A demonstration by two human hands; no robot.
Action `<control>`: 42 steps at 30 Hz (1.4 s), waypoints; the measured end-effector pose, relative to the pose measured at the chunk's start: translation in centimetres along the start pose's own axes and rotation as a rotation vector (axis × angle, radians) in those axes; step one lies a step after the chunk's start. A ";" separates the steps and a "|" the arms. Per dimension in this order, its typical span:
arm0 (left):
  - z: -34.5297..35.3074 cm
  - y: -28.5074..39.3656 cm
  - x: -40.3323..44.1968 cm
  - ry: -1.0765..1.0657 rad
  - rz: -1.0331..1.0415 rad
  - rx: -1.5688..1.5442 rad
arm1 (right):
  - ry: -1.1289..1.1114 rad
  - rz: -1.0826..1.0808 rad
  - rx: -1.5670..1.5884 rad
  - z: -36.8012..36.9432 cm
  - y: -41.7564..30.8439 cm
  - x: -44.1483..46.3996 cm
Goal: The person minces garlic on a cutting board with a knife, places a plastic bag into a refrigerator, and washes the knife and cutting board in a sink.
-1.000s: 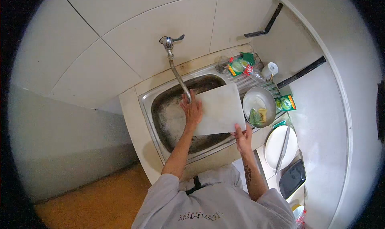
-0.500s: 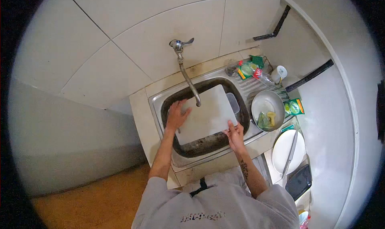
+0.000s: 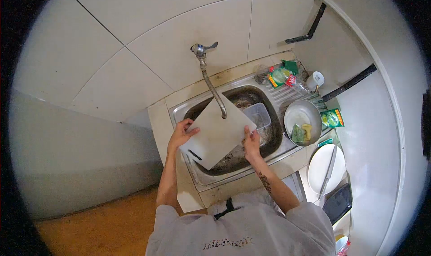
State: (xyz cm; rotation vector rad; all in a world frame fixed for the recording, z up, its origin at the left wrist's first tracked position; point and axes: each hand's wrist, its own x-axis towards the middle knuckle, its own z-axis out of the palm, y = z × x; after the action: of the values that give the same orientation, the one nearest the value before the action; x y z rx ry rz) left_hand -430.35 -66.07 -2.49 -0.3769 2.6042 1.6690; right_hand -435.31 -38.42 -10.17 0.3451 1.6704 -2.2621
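Observation:
A white cutting board (image 3: 217, 135) is held tilted over the metal sink (image 3: 204, 180), beneath the spout of the faucet (image 3: 211, 83). My left hand (image 3: 182, 134) grips its left edge, near a dark slot in the board's lower left corner. On the right corner, my right hand (image 3: 251, 144) is closed with the thumb on top; the fingers underneath are partly hidden. A clear plastic container (image 3: 257, 115) lies in the sink behind the board's right side. No water stream can be made out at the spout.
Right of the sink, a pan (image 3: 294, 114) holds a green sponge and a yellow piece. Behind it lie a plastic bottle (image 3: 298, 84) and a white cup (image 3: 315, 79). A knife (image 3: 328, 170) rests on a white plate (image 3: 316, 166), beside a black tray (image 3: 338, 204).
The board has moved left and rotated, so its slotted corner now shows at the lower left. My left hand has shifted from its surface to its left edge. More of the clear container is visible.

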 end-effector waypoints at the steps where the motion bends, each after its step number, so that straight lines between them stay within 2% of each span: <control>1: -0.3 0.5 -0.4 -0.028 -0.078 -0.073 | 0.051 -0.075 -0.047 0.7 0.7 -0.1; 2: -0.5 -0.6 -0.6 -0.022 -0.075 -0.069 | 0.099 -0.152 -0.094 1.2 1.2 0.1; 4: -1.0 -3.0 -0.9 0.128 0.142 -0.017 | 0.054 -0.127 -0.129 1.5 2.0 0.5; 5: -1.2 -3.4 -1.3 0.130 0.141 -0.013 | 0.018 -0.102 -0.165 1.7 2.3 0.6; 7: -1.7 -1.7 -2.4 0.162 0.011 -0.177 | -0.024 -0.068 -0.088 2.5 1.5 0.2; 9: -2.3 -0.8 -3.0 0.157 -0.002 -0.188 | -0.072 -0.036 -0.011 3.3 1.4 0.4; 12: -2.8 -0.7 -3.6 0.193 0.029 -0.144 | -0.028 0.015 -0.103 3.8 3.2 1.5; 14: -2.8 -1.3 -3.8 0.236 0.073 -0.086 | -0.202 -0.030 0.154 3.9 4.8 2.0; 18: -2.3 -1.0 -3.9 0.309 -0.047 -0.174 | -0.149 0.072 0.025 5.3 7.5 2.7; 20: -1.3 -0.3 -3.8 0.350 -0.074 -0.192 | -0.309 0.471 0.686 6.6 2.4 0.4; 21: -0.7 -0.3 -3.7 0.380 -0.087 -0.223 | -0.307 0.473 0.691 6.5 2.2 0.3; 23: -0.1 -0.3 -3.4 0.412 -0.096 -0.254 | -0.480 0.447 0.593 5.7 1.5 0.5; 24: 0.1 -0.4 -3.3 0.392 -0.115 -0.249 | -0.478 0.446 0.595 5.2 1.9 0.8; 26: 1.0 -0.7 -3.0 0.365 -0.138 -0.250 | -0.375 0.364 0.465 4.0 2.9 1.1; 30: 3.6 -2.5 -1.6 0.375 -0.130 -0.314 | -0.372 0.277 0.462 2.3 0.6 0.4; 32: 5.1 -2.9 -0.7 0.347 -0.101 -0.313 | -0.261 0.158 0.335 1.4 0.9 0.4; 34: 6.7 -1.8 0.4 0.425 0.028 -0.125 | -0.234 0.105 0.318 0.9 -0.7 -0.2; 35: 7.4 -2.6 1.3 0.384 -0.001 -0.020 | -0.206 0.059 0.303 0.7 -1.6 -0.9; 39: 11.7 -1.6 3.8 0.336 0.035 -0.128 | -0.062 -0.047 0.140 -0.7 -3.3 -2.1; 42: 15.3 -2.0 6.4 0.355 0.054 0.004 | 0.015 -0.162 -0.003 -1.7 -4.4 -2.4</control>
State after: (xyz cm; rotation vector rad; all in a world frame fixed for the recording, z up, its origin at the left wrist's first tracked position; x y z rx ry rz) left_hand -437.76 -54.37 -11.78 -0.6645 2.8843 1.7548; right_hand -434.72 -35.31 -5.86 0.2337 1.7677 -2.3765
